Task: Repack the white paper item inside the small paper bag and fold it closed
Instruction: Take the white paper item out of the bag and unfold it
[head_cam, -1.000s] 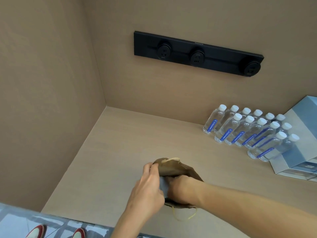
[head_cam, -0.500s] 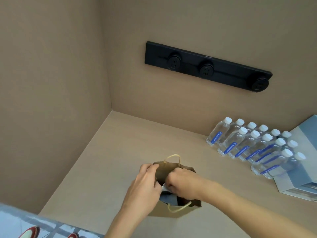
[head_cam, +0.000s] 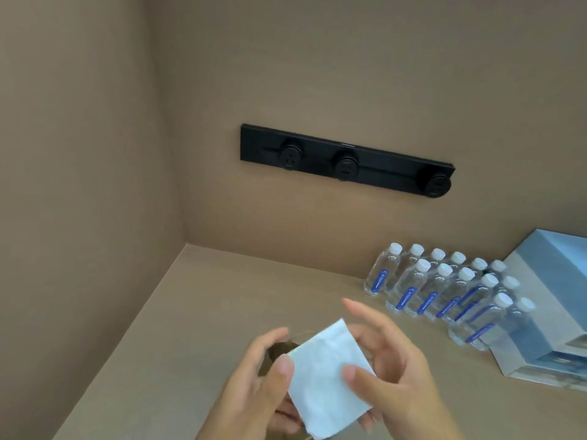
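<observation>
A flat white paper item (head_cam: 324,379) is held up in front of me, tilted, above the counter. My left hand (head_cam: 254,389) pinches its left edge with the thumb on top. My right hand (head_cam: 394,369) grips its right edge, thumb on the paper and fingers spread behind. The small brown paper bag (head_cam: 279,350) shows only as a dark sliver behind the paper and my left fingers; the rest of it is hidden.
Several water bottles (head_cam: 444,290) with white caps stand in rows at the right. A blue-and-white box (head_cam: 552,312) sits beside them at the far right. A black socket strip (head_cam: 346,160) is mounted on the back wall. The beige counter (head_cam: 206,306) meets walls at left and back.
Both hands were at the mouth of the brown bag, the right one inside it. Now the white paper item is out of the bag and held between both hands above it.
</observation>
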Tool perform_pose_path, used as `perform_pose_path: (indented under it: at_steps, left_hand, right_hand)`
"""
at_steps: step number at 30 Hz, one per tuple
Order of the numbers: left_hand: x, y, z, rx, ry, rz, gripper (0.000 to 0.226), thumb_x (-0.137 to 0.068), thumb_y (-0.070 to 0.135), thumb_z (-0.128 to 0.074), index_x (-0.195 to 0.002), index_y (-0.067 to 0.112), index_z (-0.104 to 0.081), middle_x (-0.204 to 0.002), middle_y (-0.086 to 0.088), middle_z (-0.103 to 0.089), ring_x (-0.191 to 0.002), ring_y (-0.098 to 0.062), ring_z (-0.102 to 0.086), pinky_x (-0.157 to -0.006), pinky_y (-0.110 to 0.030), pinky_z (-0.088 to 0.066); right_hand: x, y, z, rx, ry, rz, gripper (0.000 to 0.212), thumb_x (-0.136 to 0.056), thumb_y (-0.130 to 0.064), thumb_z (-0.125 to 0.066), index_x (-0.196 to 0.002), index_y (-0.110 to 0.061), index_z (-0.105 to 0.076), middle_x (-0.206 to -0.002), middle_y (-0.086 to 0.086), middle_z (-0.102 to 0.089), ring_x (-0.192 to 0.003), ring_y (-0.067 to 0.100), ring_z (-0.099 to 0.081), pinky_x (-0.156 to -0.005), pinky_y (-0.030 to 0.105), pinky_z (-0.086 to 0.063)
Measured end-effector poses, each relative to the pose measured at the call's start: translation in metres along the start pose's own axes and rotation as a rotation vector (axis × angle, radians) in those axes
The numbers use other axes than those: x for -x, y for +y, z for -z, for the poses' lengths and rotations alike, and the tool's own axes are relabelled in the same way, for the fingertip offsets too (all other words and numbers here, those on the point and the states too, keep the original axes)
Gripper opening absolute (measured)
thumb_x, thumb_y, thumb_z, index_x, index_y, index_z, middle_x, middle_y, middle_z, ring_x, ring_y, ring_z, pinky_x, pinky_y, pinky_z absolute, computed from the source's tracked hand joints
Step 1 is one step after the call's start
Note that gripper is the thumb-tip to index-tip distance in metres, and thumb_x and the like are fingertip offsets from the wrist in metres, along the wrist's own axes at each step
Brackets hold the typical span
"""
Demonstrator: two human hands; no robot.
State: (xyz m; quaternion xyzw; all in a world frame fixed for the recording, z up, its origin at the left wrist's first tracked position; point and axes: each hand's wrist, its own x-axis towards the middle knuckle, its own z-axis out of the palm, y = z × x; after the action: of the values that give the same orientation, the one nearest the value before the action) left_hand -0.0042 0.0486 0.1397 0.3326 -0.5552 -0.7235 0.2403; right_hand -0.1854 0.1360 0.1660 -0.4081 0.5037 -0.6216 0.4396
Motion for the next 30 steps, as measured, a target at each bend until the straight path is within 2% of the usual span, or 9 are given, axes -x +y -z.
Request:
perform_pose_path:
  at_steps: [4, 9, 11, 16, 18, 22, 24, 27, 30]
  left_hand:
    - [0.001, 0.008, -0.012, 0.089, 0.1, -0.225, 0.043, -0.053, 0.036, -0.077, -0.096, 0.033, -0.075, -0.08, -0.01, -0.081, -0.067, -0.014, -0.072, -0.062, -0.016, -0.056]
    - [0.0, 0.013, -0.013, -0.009, 0.186, -0.322, 0.034, -0.052, 0.041, -0.077, -0.084, 0.032, -0.078, -0.075, -0.013, -0.078, -0.057, -0.01, -0.065, -0.055, -0.016, -0.052]
    - [0.0, 0.011, -0.013, -0.007, 0.174, -0.326, 0.033, -0.053, 0.04, -0.079, -0.085, 0.03, -0.078, -0.075, -0.01, -0.08, -0.059, -0.01, -0.067, -0.056, -0.017, -0.054]
    - [-0.002, 0.004, -0.011, -0.13, 0.266, -0.359, 0.022, -0.055, 0.044, -0.073, -0.075, 0.034, -0.077, -0.065, 0.006, -0.075, -0.056, -0.003, -0.061, -0.057, -0.01, -0.048]
    - [-0.003, 0.002, -0.008, -0.267, 0.331, -0.389, 0.018, -0.057, 0.045, -0.069, -0.073, 0.038, -0.074, -0.075, 0.014, -0.072, -0.065, 0.0, -0.063, -0.064, -0.008, -0.047]
    - [-0.005, 0.0, -0.005, -0.609, 0.293, -0.467, 0.026, -0.063, 0.04, -0.076, -0.088, 0.044, -0.07, -0.119, 0.026, -0.052, -0.12, 0.003, -0.048, -0.091, -0.009, -0.036]
    - [-0.008, 0.005, -0.008, -0.597, 0.189, -0.483, 0.012, -0.071, 0.036, -0.073, -0.083, 0.036, -0.074, -0.107, 0.017, -0.065, -0.107, -0.007, -0.061, -0.081, -0.015, -0.046]
    - [-0.016, 0.008, -0.012, -0.238, 0.134, -0.354, 0.01, -0.074, 0.028, -0.075, -0.074, 0.021, -0.08, -0.076, -0.004, -0.077, -0.069, -0.014, -0.072, -0.058, -0.023, -0.054]
    - [-0.024, -0.001, -0.013, 0.064, 0.138, -0.229, 0.027, -0.068, 0.034, -0.081, -0.077, 0.008, -0.08, -0.072, -0.011, -0.08, -0.065, -0.017, -0.074, -0.055, -0.022, -0.055]
  right_hand:
    - [0.011, 0.008, -0.012, -0.019, 0.063, 0.045, 0.068, -0.076, 0.013, -0.059, -0.125, -0.033, -0.063, -0.105, 0.017, -0.074, -0.06, 0.024, -0.069, -0.045, 0.023, -0.051]
    - [0.012, 0.006, -0.016, 0.071, 0.205, 0.041, 0.047, -0.071, -0.014, -0.074, -0.112, -0.037, -0.071, -0.075, 0.007, -0.072, -0.058, 0.022, -0.059, -0.043, 0.023, -0.045]
    - [0.01, 0.007, -0.016, 0.17, 0.253, 0.058, 0.036, -0.072, -0.012, -0.073, -0.102, -0.032, -0.075, -0.067, 0.002, -0.068, -0.058, 0.019, -0.054, -0.049, 0.021, -0.044]
    - [0.01, 0.009, -0.02, 0.509, 0.306, 0.267, 0.012, -0.073, -0.01, -0.073, -0.075, -0.022, -0.076, -0.072, -0.002, -0.053, -0.059, 0.006, -0.048, -0.06, 0.012, -0.039]
    - [0.01, 0.007, -0.019, 0.568, 0.325, 0.311, 0.013, -0.072, -0.009, -0.074, -0.074, -0.022, -0.074, -0.082, -0.008, -0.051, -0.073, 0.009, -0.053, -0.071, 0.01, -0.041]
    - [0.009, -0.009, -0.018, 0.807, 0.157, 0.438, 0.006, -0.079, -0.018, -0.07, -0.074, -0.02, -0.069, -0.094, -0.007, -0.06, -0.088, 0.014, -0.059, -0.077, 0.012, -0.042]
    - [0.006, -0.014, -0.018, 0.867, 0.101, 0.428, 0.007, -0.08, -0.02, -0.068, -0.074, -0.017, -0.068, -0.083, -0.008, -0.064, -0.08, 0.012, -0.062, -0.069, 0.016, -0.046]
    - [0.002, -0.016, -0.013, 0.561, 0.184, 0.191, 0.014, -0.074, -0.03, -0.073, -0.074, -0.016, -0.068, -0.071, -0.001, -0.069, -0.067, 0.013, -0.064, -0.06, 0.017, -0.048]
    - [0.005, 0.004, -0.005, -0.042, 0.092, -0.081, 0.035, -0.07, -0.025, -0.083, -0.097, -0.005, -0.073, -0.089, 0.011, -0.077, -0.079, 0.025, -0.069, -0.064, 0.024, -0.055]
